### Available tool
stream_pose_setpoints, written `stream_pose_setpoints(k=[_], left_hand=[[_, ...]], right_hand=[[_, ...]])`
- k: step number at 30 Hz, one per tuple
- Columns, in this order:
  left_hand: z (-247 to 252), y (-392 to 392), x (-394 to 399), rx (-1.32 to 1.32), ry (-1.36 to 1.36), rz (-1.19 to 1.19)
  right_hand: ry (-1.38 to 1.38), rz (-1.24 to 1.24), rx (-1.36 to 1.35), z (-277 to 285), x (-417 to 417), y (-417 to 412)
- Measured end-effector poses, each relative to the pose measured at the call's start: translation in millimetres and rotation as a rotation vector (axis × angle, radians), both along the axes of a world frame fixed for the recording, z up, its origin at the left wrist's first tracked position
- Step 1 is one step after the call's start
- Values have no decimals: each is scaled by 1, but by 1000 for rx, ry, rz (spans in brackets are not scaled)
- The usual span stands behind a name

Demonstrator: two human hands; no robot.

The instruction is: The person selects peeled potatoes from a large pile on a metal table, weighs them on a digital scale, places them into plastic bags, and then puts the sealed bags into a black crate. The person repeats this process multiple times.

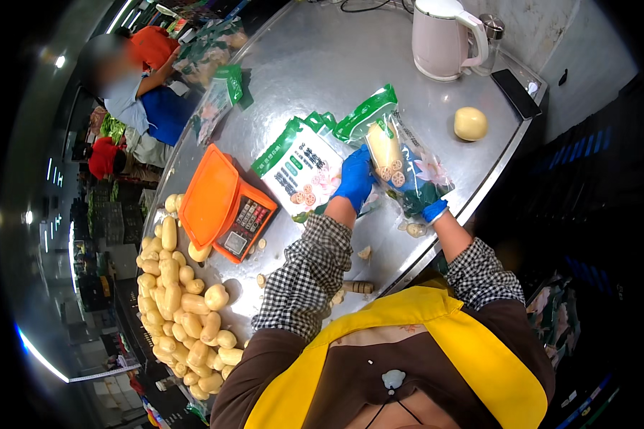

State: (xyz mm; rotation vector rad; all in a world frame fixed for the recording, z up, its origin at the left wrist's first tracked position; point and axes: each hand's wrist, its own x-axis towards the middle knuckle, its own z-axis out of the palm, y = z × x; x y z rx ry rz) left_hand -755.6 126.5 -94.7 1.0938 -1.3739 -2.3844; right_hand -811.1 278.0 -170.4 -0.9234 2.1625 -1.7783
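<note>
A printed clear plastic bag (426, 155) with a green top band holds a peeled lotus root segment (382, 143). My left hand (356, 176), in a blue glove, grips the bag's left edge. My right hand (412, 174), also gloved in blue, holds the bag's lower right part. Its fingers show through the clear plastic, and I cannot tell whether they are inside or behind it. Beside my left hand lies a stack of flat printed bags (303, 166) with green tops. A single lotus root segment (470, 124) rests farther right on the metal table (322, 59).
An orange scale (209, 195) stands left of the bags. Behind it is a big pile of lotus root segments (185, 316). A wooden handle (358, 287) and scraps (365, 252) lie near me. An electric kettle (441, 43), glass jar (491, 40) and phone (516, 95) occupy the far right. Co-workers (134, 96) stand leftward.
</note>
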Motion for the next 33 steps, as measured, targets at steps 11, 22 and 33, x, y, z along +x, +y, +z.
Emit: stream_pose_setpoints(k=[11,22,33], left_hand=[[31,67,69,-23,-226,-283],[2,55,78,-205,-139,-357],[-11,47,83,-301,-172,-341]], right_hand=[[-116,80,-55,9,3,-18],[-112,127,-68,18,-9,-58],[-85,114,-35,20,-9,-63]])
